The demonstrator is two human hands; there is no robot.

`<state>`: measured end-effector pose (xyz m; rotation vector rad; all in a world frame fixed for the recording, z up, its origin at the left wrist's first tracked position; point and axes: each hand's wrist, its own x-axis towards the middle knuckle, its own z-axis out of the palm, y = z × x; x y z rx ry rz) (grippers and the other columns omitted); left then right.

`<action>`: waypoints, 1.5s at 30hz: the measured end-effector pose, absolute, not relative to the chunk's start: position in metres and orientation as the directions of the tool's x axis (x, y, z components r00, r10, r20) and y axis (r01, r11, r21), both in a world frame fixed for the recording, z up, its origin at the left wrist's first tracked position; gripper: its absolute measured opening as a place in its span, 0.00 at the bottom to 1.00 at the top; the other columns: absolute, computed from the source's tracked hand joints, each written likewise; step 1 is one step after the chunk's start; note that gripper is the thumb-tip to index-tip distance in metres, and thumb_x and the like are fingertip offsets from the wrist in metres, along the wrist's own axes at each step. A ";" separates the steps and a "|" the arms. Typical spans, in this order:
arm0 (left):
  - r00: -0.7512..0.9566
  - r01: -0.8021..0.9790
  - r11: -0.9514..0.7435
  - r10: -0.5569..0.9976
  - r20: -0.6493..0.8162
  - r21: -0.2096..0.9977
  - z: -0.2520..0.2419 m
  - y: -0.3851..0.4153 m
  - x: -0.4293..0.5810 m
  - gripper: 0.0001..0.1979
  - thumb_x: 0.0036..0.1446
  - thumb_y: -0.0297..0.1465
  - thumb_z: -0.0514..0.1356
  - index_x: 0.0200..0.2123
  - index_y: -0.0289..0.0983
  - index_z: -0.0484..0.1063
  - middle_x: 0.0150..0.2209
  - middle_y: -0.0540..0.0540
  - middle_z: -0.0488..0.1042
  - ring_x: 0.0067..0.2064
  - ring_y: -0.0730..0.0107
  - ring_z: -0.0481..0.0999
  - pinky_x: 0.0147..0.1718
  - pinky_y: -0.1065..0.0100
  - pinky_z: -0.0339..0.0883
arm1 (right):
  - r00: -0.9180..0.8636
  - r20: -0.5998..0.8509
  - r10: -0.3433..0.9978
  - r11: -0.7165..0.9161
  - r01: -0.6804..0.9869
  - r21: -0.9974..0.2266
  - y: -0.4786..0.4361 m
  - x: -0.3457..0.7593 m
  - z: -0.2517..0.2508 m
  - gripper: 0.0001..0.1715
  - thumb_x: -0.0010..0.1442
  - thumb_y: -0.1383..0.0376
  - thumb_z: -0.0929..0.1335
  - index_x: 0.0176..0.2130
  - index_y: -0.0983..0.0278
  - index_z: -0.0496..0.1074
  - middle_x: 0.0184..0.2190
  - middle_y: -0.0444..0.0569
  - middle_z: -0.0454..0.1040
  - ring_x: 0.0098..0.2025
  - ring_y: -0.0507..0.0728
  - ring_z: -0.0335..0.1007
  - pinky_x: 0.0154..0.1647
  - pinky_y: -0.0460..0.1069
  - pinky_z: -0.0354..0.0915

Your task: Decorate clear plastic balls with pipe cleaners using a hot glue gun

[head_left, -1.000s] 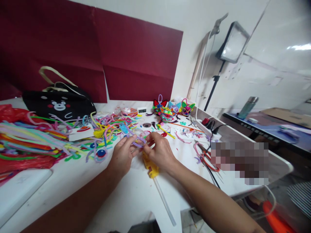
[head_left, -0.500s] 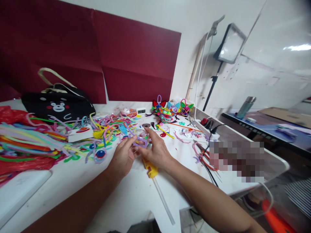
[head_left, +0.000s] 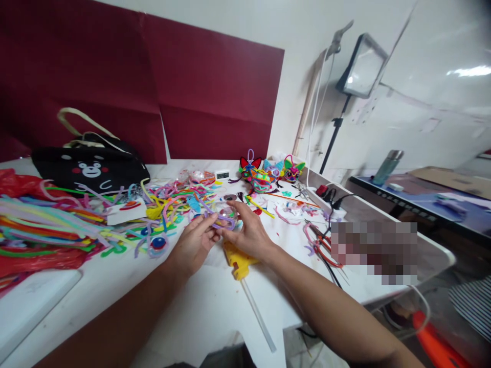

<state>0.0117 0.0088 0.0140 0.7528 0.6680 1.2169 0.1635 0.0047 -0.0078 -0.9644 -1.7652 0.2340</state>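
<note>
My left hand (head_left: 196, 244) pinches a purple pipe cleaner (head_left: 224, 223), bent into a loop, between thumb and fingers. From the other side my right hand (head_left: 249, 232) closes around the same piece, thumb at its lower edge. A clear, roundish plastic piece (head_left: 226, 210) shows between the hands, partly hidden by the fingers. Under my right hand lies a yellow glue gun (head_left: 238, 261), with a clear glue stick (head_left: 258, 316) sticking out of its back toward me. To the left of my hands lies a blue-and-red eye-like piece (head_left: 158, 244) edged in pale purple.
Bundles of coloured pipe cleaners (head_left: 49, 220) cover the left side, before a black bag (head_left: 90, 166). Finished animal-face ornaments (head_left: 263, 180) stand at the back. Orange-handled scissors (head_left: 324, 248) lie to the right, near a power strip (head_left: 337, 210) and the table's raised rim (head_left: 433, 245).
My hands have shifted very slightly to the right and the fingers have adjusted around the purple loop. The view has moved a little; the glue gun stays in place.
</note>
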 end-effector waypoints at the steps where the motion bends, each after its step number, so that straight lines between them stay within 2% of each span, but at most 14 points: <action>1: 0.238 -0.566 0.185 0.970 -0.056 0.803 0.014 0.009 0.011 0.06 0.52 0.23 0.67 0.33 0.34 0.73 0.29 0.47 0.79 0.28 0.72 0.77 0.24 0.74 0.69 | -0.117 0.702 0.702 0.654 0.495 -0.572 0.005 0.164 -0.007 0.36 0.54 0.61 0.74 0.59 0.61 0.64 0.55 0.56 0.71 0.56 0.61 0.69 0.54 0.56 0.69; 4: 0.245 -0.573 0.216 0.966 -0.087 0.791 0.017 0.009 0.010 0.05 0.52 0.21 0.66 0.32 0.34 0.73 0.29 0.48 0.79 0.26 0.73 0.77 0.21 0.75 0.66 | -0.148 0.692 0.707 0.657 0.499 -0.565 0.004 0.167 -0.004 0.36 0.54 0.61 0.73 0.60 0.62 0.64 0.56 0.57 0.70 0.57 0.61 0.69 0.55 0.57 0.68; 9: 0.230 -0.585 0.249 0.963 -0.137 0.772 0.021 0.009 0.010 0.04 0.53 0.19 0.64 0.30 0.32 0.75 0.27 0.46 0.79 0.26 0.72 0.77 0.21 0.75 0.67 | -0.199 0.684 0.702 0.678 0.482 -0.555 0.005 0.173 0.002 0.36 0.54 0.62 0.73 0.60 0.63 0.63 0.57 0.59 0.70 0.59 0.61 0.68 0.59 0.57 0.65; 13: 0.243 -0.593 0.237 0.964 -0.110 0.769 0.018 0.010 0.010 0.04 0.54 0.19 0.63 0.29 0.31 0.76 0.28 0.44 0.79 0.27 0.72 0.78 0.23 0.75 0.69 | -0.231 0.677 0.699 0.694 0.452 -0.561 0.007 0.174 0.002 0.36 0.55 0.62 0.73 0.60 0.63 0.63 0.59 0.59 0.69 0.61 0.61 0.65 0.62 0.58 0.62; 15: 0.227 -0.604 0.212 0.970 -0.089 0.768 0.017 0.010 0.010 0.05 0.55 0.19 0.63 0.29 0.31 0.76 0.28 0.44 0.80 0.27 0.73 0.78 0.25 0.76 0.70 | -0.196 0.671 0.715 0.682 0.406 -0.608 0.007 0.171 0.001 0.36 0.54 0.63 0.73 0.60 0.65 0.63 0.60 0.61 0.67 0.63 0.62 0.64 0.63 0.59 0.60; 18: 0.194 -0.626 0.173 0.979 -0.063 0.760 0.018 0.010 0.010 0.05 0.57 0.20 0.62 0.30 0.32 0.76 0.28 0.44 0.80 0.29 0.72 0.79 0.28 0.75 0.72 | -0.045 0.562 0.826 0.556 0.225 -0.800 0.006 0.162 0.002 0.38 0.50 0.62 0.75 0.57 0.64 0.64 0.59 0.59 0.67 0.59 0.62 0.68 0.59 0.58 0.65; 20: 0.156 -0.658 0.143 0.986 -0.052 0.740 0.019 0.010 0.010 0.06 0.57 0.20 0.62 0.30 0.33 0.76 0.29 0.45 0.80 0.31 0.71 0.79 0.31 0.74 0.74 | 0.060 0.386 0.921 0.387 -0.003 -0.922 0.004 0.157 0.006 0.41 0.44 0.61 0.78 0.54 0.63 0.64 0.55 0.56 0.69 0.52 0.60 0.73 0.51 0.55 0.71; 21: 0.136 -0.675 0.128 0.990 -0.047 0.727 0.019 0.010 0.011 0.06 0.57 0.20 0.62 0.29 0.34 0.75 0.30 0.45 0.80 0.32 0.71 0.79 0.31 0.74 0.74 | 0.092 0.289 0.953 0.299 -0.128 -0.946 0.002 0.154 0.008 0.41 0.41 0.62 0.79 0.53 0.63 0.65 0.51 0.53 0.71 0.48 0.58 0.75 0.47 0.53 0.72; 23: 0.115 -0.696 0.110 0.993 -0.041 0.710 0.019 0.010 0.011 0.06 0.56 0.20 0.63 0.30 0.35 0.75 0.31 0.47 0.80 0.34 0.72 0.79 0.32 0.74 0.73 | 0.106 0.136 0.985 0.164 -0.345 -0.924 -0.002 0.150 0.013 0.41 0.40 0.64 0.80 0.50 0.62 0.64 0.41 0.46 0.74 0.39 0.54 0.77 0.42 0.50 0.73; 26: 0.132 -0.681 0.109 0.991 -0.025 0.724 0.016 0.010 0.012 0.04 0.54 0.22 0.65 0.32 0.35 0.76 0.34 0.46 0.80 0.36 0.70 0.79 0.33 0.72 0.73 | 0.067 0.005 0.998 0.041 -0.543 -0.839 -0.007 0.147 0.019 0.38 0.40 0.68 0.81 0.47 0.62 0.63 0.28 0.38 0.73 0.29 0.51 0.75 0.34 0.47 0.74; 30: 0.141 -0.637 0.094 0.990 -0.004 0.765 0.011 0.008 0.014 0.06 0.52 0.25 0.67 0.35 0.35 0.77 0.36 0.46 0.80 0.37 0.69 0.79 0.34 0.71 0.72 | 0.021 -0.108 0.994 -0.066 -0.673 -0.737 -0.008 0.143 0.019 0.38 0.39 0.75 0.80 0.45 0.62 0.62 0.25 0.38 0.75 0.25 0.50 0.75 0.26 0.43 0.72; 33: 0.152 -0.620 0.093 0.988 0.003 0.779 0.009 0.007 0.015 0.06 0.52 0.25 0.67 0.35 0.36 0.77 0.36 0.46 0.80 0.36 0.70 0.78 0.34 0.71 0.71 | 0.014 -0.116 0.993 -0.070 -0.726 -0.684 -0.007 0.141 0.015 0.36 0.40 0.77 0.79 0.45 0.62 0.62 0.25 0.38 0.75 0.23 0.50 0.74 0.23 0.42 0.72; 37: 0.180 -0.602 0.101 0.984 0.011 0.792 0.007 0.006 0.018 0.06 0.50 0.26 0.68 0.34 0.35 0.77 0.35 0.46 0.80 0.34 0.71 0.78 0.32 0.72 0.71 | -0.025 -0.089 0.996 -0.076 -0.769 -0.635 -0.005 0.137 0.010 0.36 0.39 0.74 0.80 0.43 0.61 0.62 0.26 0.41 0.78 0.24 0.51 0.75 0.22 0.42 0.72; 45: 0.175 -0.591 0.102 0.985 0.004 0.800 0.011 0.000 0.022 0.05 0.50 0.25 0.67 0.33 0.35 0.79 0.34 0.46 0.81 0.34 0.70 0.78 0.33 0.72 0.70 | -0.008 -0.057 0.998 -0.041 -0.792 -0.610 -0.003 0.133 0.005 0.37 0.37 0.71 0.81 0.41 0.60 0.61 0.25 0.40 0.78 0.22 0.51 0.75 0.20 0.42 0.71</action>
